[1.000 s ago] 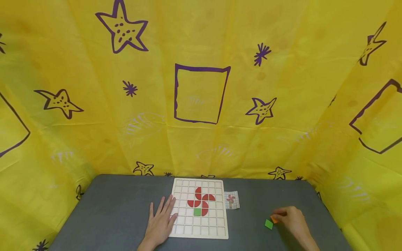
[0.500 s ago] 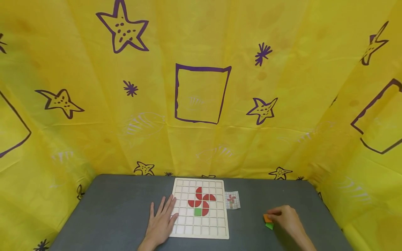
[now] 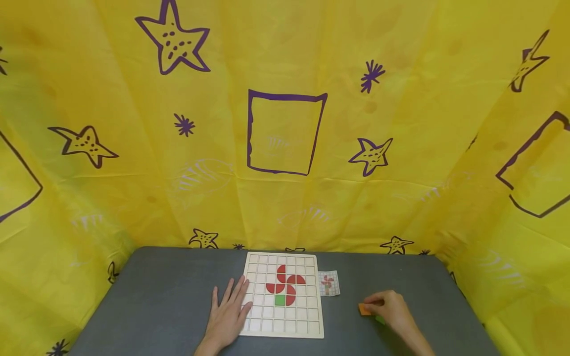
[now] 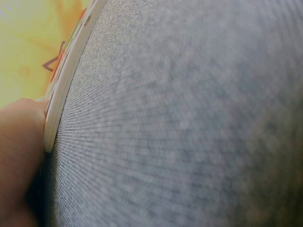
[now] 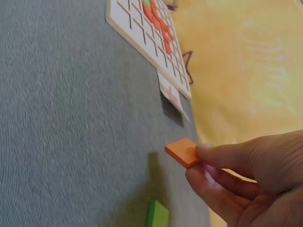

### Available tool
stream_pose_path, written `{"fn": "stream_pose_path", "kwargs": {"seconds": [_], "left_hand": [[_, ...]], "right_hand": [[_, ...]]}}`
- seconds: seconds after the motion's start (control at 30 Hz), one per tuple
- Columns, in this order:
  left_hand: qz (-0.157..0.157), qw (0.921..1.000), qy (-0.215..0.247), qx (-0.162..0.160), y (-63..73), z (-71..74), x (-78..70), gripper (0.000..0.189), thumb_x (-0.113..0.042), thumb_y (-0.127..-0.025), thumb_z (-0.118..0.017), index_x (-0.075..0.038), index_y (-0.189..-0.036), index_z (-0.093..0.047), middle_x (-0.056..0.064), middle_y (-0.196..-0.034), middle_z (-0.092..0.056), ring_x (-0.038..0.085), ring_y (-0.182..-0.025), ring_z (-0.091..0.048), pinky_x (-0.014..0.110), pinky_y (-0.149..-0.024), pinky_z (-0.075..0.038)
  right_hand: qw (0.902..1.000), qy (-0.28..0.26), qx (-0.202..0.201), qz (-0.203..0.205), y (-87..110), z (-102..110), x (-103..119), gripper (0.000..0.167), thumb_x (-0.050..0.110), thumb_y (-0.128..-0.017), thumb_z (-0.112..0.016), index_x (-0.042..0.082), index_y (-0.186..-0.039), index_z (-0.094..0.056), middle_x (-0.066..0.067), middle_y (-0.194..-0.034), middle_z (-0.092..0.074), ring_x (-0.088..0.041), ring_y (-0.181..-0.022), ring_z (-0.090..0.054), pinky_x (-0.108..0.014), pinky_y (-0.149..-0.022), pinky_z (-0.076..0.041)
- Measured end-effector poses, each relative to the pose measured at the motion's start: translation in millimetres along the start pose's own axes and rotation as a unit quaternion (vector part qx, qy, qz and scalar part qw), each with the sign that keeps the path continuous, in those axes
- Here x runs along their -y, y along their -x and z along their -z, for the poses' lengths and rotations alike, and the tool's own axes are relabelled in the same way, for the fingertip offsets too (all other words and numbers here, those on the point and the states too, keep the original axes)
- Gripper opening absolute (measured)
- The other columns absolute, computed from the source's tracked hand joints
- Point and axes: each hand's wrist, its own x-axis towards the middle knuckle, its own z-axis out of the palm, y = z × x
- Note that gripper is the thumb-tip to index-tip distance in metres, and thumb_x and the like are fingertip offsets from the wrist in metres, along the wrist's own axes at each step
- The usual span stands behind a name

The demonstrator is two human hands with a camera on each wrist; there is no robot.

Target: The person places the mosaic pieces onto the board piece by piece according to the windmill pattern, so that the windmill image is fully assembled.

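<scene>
My right hand [image 3: 394,312] pinches an orange square tile [image 5: 182,152] between thumb and fingers, above the table to the right of the board. A green tile [image 5: 157,215] lies on the table below it, mostly covered by the hand in the head view. My left hand [image 3: 225,315] rests with spread, straight fingers on the left edge of a white grid board [image 3: 307,324]. Several red quarter-round pieces [image 3: 290,295] form a pinwheel in the board's cells. One green square [image 3: 280,300] sits just under the pinwheel's centre.
A small printed card [image 3: 329,284] with a pinwheel picture on a grid lies against the board's right edge. The dark grey table [image 3: 169,287] carries everything. Yellow cloth [image 3: 285,207] with star drawings hangs behind it and at both sides.
The right hand has lifted the orange tile from beside the green one and carried it left, over and past it. The left hand and board stay put.
</scene>
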Motion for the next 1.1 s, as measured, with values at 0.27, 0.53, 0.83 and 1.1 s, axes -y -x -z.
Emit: {"fn": "stream_pose_path", "kwargs": {"seconds": [0.27, 0.53, 0.83, 1.1], "left_hand": [[0.006, 0.9999, -0.003, 0.013, -0.7, 1.1, -0.3, 0.057, -0.040, -0.102, -0.048, -0.012, -0.151, -0.040, 0.005, -0.157, -0.034, 0.036, -0.145, -0.026, 0.067, -0.111, -0.002], [0.008, 0.9998, -0.002, 0.015, -1.0, 0.4, -0.2, 0.057, -0.040, -0.102, -0.048, -0.012, -0.151, -0.039, 0.005, -0.157, -0.034, 0.036, -0.145, -0.026, 0.067, -0.111, -0.003], [0.007, 0.9999, 0.001, 0.013, -0.7, 1.8, -2.3, 0.057, -0.038, -0.102, -0.049, -0.012, -0.151, -0.039, 0.006, -0.157, -0.035, 0.036, -0.145, -0.026, 0.066, -0.112, -0.002], [0.002, 1.0000, 0.005, 0.008, -1.1, 2.9, -3.0, 0.057, -0.038, -0.101, -0.050, -0.011, -0.151, -0.040, 0.006, -0.157, -0.035, 0.036, -0.145, -0.026, 0.067, -0.111, -0.002]], "right_hand": [[0.9984, -0.006, -0.020, 0.053, -2.4, -13, 6, 0.007, 0.013, -0.078, -0.081, 0.009, -0.083, -0.078, -0.003, -0.080, -0.074, -0.012, -0.067, -0.065, -0.024, -0.057, -0.053], [0.9927, -0.031, -0.050, 0.105, -8.6, -25, 15, 0.005, 0.013, -0.078, -0.082, 0.011, -0.082, -0.079, -0.001, -0.080, -0.074, -0.006, -0.068, -0.065, -0.022, -0.060, -0.053], [0.9906, -0.073, -0.034, 0.110, -8.8, -40, 28, 0.007, 0.010, -0.078, -0.081, 0.006, -0.083, -0.078, -0.005, -0.079, -0.074, -0.005, -0.065, -0.065, -0.021, -0.058, -0.053], [0.9879, -0.106, -0.017, 0.112, -9.2, -60, 39, 0.011, 0.011, -0.078, -0.082, 0.003, -0.084, -0.078, -0.006, -0.077, -0.074, -0.007, -0.064, -0.067, -0.020, -0.058, -0.053]]}}
